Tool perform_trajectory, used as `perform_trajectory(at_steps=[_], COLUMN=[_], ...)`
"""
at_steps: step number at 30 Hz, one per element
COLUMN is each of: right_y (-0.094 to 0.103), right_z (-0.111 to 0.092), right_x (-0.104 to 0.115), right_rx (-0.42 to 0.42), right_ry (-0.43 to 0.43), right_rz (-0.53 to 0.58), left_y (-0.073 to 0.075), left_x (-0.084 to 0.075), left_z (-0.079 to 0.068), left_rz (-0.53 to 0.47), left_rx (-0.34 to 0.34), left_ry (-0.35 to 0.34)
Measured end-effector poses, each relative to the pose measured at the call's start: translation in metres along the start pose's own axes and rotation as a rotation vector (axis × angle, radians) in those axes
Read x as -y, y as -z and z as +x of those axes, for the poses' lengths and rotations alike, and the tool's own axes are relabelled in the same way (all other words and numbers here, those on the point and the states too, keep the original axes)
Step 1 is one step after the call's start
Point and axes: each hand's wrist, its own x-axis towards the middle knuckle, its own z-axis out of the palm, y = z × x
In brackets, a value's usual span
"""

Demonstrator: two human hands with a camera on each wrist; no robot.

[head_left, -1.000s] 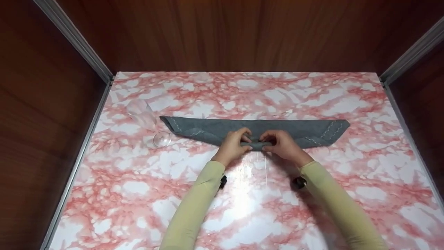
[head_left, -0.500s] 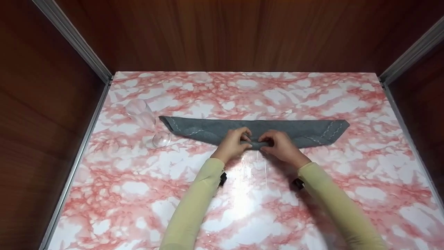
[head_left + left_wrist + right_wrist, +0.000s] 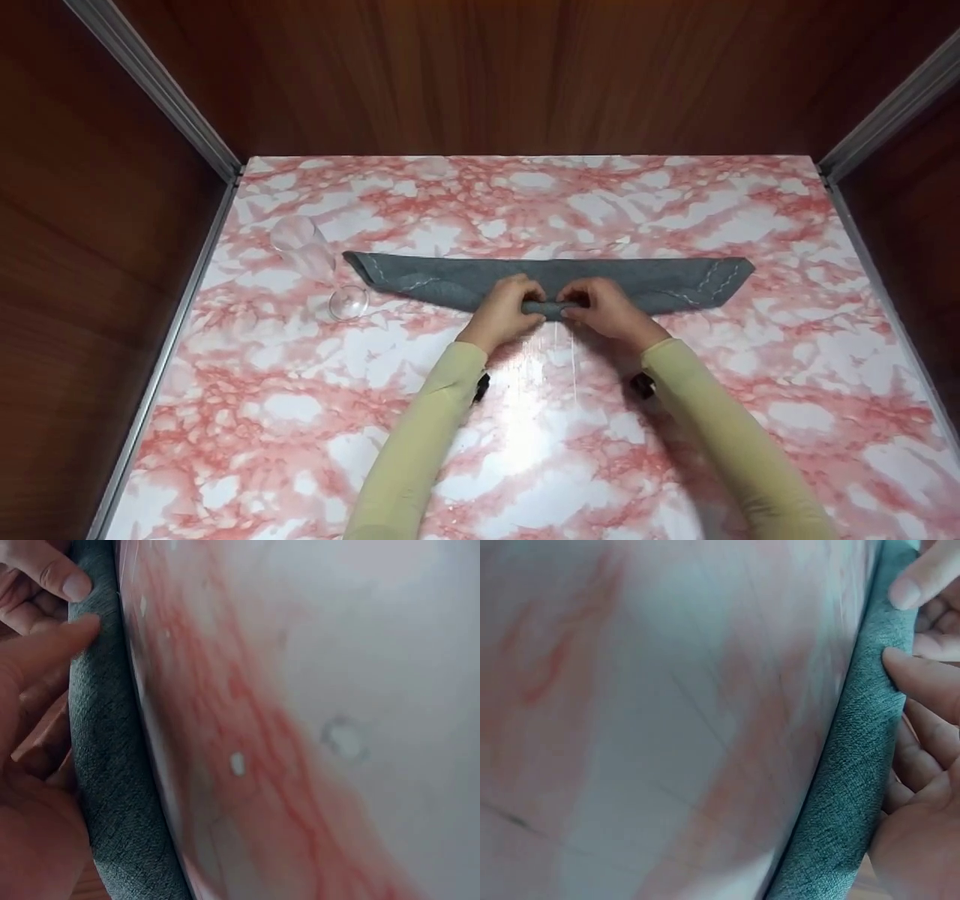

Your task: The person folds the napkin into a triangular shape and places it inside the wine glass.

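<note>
Grey cloth [image 3: 551,271] stretches across the middle of the head view, its lower edge rolled. Near the centre of the frame, the left hand [image 3: 506,311] and right hand [image 3: 606,311] each pinch the roll between thumb and curled fingers, thumb tips close but apart. Left of the cloth, a clear stemmed glass [image 3: 306,250] lies tipped over on the red-and-white surface [image 3: 292,480], its foot just beside the cloth's left end.

A long, folded grey fabric cloth [image 3: 675,283] is lying across a red-and-white marbled tabletop [image 3: 262,435]. A clear, round-footed stemmed glass [image 3: 311,255] is standing just left of it; a brown wood-grain panel [image 3: 480,75] is rising behind the tabletop.
</note>
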Motion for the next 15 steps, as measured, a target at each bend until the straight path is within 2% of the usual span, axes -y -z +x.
perform_trajectory(at_steps=[4, 9, 12, 15], right_y=[0.0007, -0.0007, -0.0011, -0.0017], right_z=[0.0006, -0.0030, -0.0053, -0.0062], right_x=[0.0012, 0.0058, 0.0088, 0.0076], right_rx=[-0.017, -0.087, -0.123, -0.128], right_ry=[0.005, -0.008, 0.022, 0.055], right_rz=[-0.022, -0.070, -0.111, -0.135], left_y=[0.0001, -0.0013, -0.0010, 0.0005], left_x=[-0.0004, 0.0040, 0.0062, 0.0067], left_z=[-0.0016, -0.0007, 0.0003, 0.0007], left_rz=[0.040, 0.082, 0.060, 0.007], left_rx=[-0.023, -0.064, -0.067, -0.045], left_ry=[0.012, -0.006, 0.002, 0.044])
